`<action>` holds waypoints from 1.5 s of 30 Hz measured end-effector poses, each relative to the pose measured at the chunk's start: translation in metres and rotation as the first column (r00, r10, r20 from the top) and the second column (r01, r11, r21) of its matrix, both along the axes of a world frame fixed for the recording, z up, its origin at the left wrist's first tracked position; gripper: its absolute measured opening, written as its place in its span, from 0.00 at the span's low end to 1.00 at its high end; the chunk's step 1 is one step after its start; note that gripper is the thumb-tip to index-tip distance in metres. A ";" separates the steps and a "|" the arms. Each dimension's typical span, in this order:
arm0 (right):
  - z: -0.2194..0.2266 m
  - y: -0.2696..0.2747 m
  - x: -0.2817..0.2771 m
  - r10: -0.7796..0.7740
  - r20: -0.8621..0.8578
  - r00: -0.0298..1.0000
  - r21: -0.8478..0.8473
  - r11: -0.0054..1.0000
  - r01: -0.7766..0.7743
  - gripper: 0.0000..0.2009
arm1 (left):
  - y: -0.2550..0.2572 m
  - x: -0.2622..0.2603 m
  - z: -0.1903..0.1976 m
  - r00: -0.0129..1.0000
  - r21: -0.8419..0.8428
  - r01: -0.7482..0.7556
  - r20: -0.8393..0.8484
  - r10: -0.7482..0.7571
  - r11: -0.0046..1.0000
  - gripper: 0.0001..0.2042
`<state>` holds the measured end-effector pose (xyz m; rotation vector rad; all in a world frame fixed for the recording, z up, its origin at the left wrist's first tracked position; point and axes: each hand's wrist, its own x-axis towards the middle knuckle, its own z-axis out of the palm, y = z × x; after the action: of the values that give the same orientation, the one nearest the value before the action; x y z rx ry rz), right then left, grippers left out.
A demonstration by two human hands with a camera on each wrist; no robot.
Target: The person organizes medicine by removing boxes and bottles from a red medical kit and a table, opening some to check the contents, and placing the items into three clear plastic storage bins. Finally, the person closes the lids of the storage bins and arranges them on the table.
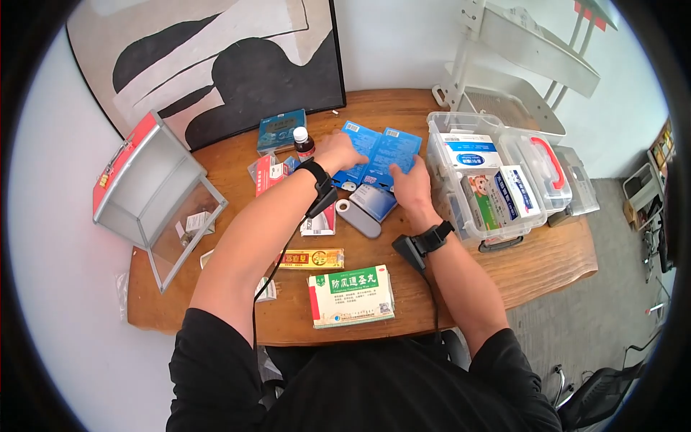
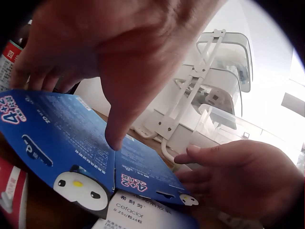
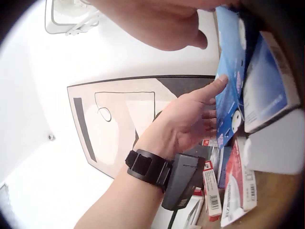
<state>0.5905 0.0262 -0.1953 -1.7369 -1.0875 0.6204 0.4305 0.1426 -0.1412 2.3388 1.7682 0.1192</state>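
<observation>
Two flat blue packs (image 1: 397, 153) with penguin faces on their lower edge stand side by side, leaning back, in the head view. My left hand (image 1: 340, 153) grips the left blue pack (image 2: 62, 133), thumb on its printed face and fingers at its far edge. My right hand (image 1: 413, 189) is at the outer edge of the right blue pack (image 2: 143, 167), its fingers straight in the left wrist view. Just in front lies a blue-and-white cefaclor box (image 1: 373, 202). A grey oblong case (image 1: 358, 219) lies beside it. Behind my left hand stands a brown bottle (image 1: 303, 144) with a white cap.
A clear plastic bin (image 1: 439, 194) with medicine boxes is at the right, next to a white rack (image 1: 497, 101). A green-and-white box (image 1: 351, 297) and a yellow box (image 1: 311, 259) lie near the front. At the left stands an open case (image 1: 147, 183); a framed picture (image 1: 237, 86) leans behind.
</observation>
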 end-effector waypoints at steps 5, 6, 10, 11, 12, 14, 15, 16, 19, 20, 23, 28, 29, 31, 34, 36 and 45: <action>-0.024 0.013 -0.001 -0.148 0.011 0.989 0.079 0.986 0.147 0.34 | 0.004 -0.005 0.006 0.997 0.141 0.004 0.074 -0.015 0.990 0.37; -0.032 0.016 -0.001 -0.150 0.010 0.989 0.079 0.986 0.149 0.34 | 0.005 -0.007 0.012 0.990 0.100 -0.022 0.139 0.008 0.995 0.39; -0.026 0.013 0.001 -0.007 -0.209 0.978 0.110 0.993 0.031 0.27 | -0.009 -0.012 0.036 0.975 0.111 0.094 0.193 -0.114 0.989 0.37; -0.018 0.009 0.001 0.045 -0.292 0.956 0.082 0.996 -0.022 0.25 | -0.012 -0.014 0.038 0.956 0.165 0.131 0.239 -0.169 0.977 0.33; -0.012 0.006 0.001 0.049 -0.287 0.957 0.086 0.996 -0.025 0.25 | -0.015 -0.016 0.041 0.933 0.222 0.165 0.281 -0.226 0.961 0.29; -0.001 -0.001 0.001 0.148 -0.540 0.828 0.173 0.983 -0.063 0.22 | -0.019 -0.021 0.052 0.934 0.174 0.175 0.282 -0.220 0.969 0.25; 0.005 -0.005 0.000 0.151 -0.536 0.831 0.178 0.982 -0.064 0.22 | -0.020 -0.023 0.059 0.936 0.121 0.189 0.279 -0.216 0.975 0.21; 0.014 -0.012 -0.002 0.165 -0.607 0.777 0.215 0.976 -0.040 0.20 | -0.026 -0.025 0.068 0.935 0.127 0.188 0.281 -0.217 0.974 0.21; 0.029 -0.030 -0.005 0.242 -0.705 0.667 0.288 0.957 -0.043 0.19 | -0.038 -0.042 0.092 0.895 0.150 0.228 0.356 -0.268 0.962 0.16; 0.034 -0.037 -0.006 0.294 -0.736 0.610 0.324 0.944 -0.063 0.19 | -0.039 -0.051 0.101 0.895 0.141 0.258 0.339 -0.292 0.956 0.16; 0.057 -0.065 -0.011 0.412 -0.757 0.508 0.400 0.906 -0.138 0.21 | -0.068 -0.081 0.140 0.861 -0.080 0.237 0.478 -0.171 0.968 0.16; 0.090 -0.100 -0.025 0.527 -0.653 0.544 0.409 0.850 -0.333 0.30 | -0.106 -0.142 0.162 0.690 -0.254 0.316 0.722 -0.038 0.914 0.15; 0.094 -0.105 -0.029 0.602 -0.587 0.541 0.459 0.798 -0.391 0.32 | -0.115 -0.152 0.162 0.587 -0.364 0.366 0.805 0.092 0.856 0.16; 0.104 -0.112 -0.035 0.656 -0.549 0.519 0.463 0.755 -0.464 0.36 | -0.132 -0.167 0.153 0.590 -0.377 0.387 0.802 0.089 0.841 0.18; 0.107 -0.112 -0.048 0.656 -0.445 0.610 0.457 0.752 -0.475 0.29 | -0.153 -0.177 0.131 0.656 -0.354 0.446 0.755 -0.031 0.822 0.25; 0.101 -0.107 -0.051 0.648 -0.396 0.651 0.439 0.756 -0.485 0.26 | -0.158 -0.180 0.107 0.698 -0.276 0.488 0.693 -0.180 0.828 0.26; 0.091 -0.104 -0.043 0.574 -0.311 0.758 0.248 0.818 -0.518 0.14 | -0.188 -0.157 0.101 0.785 -0.156 0.307 0.599 -0.157 0.939 0.17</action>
<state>0.5478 -0.0779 -0.1039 -1.0872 -1.3297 1.1550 0.2733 -0.0453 -0.0405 2.0200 1.1147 0.4888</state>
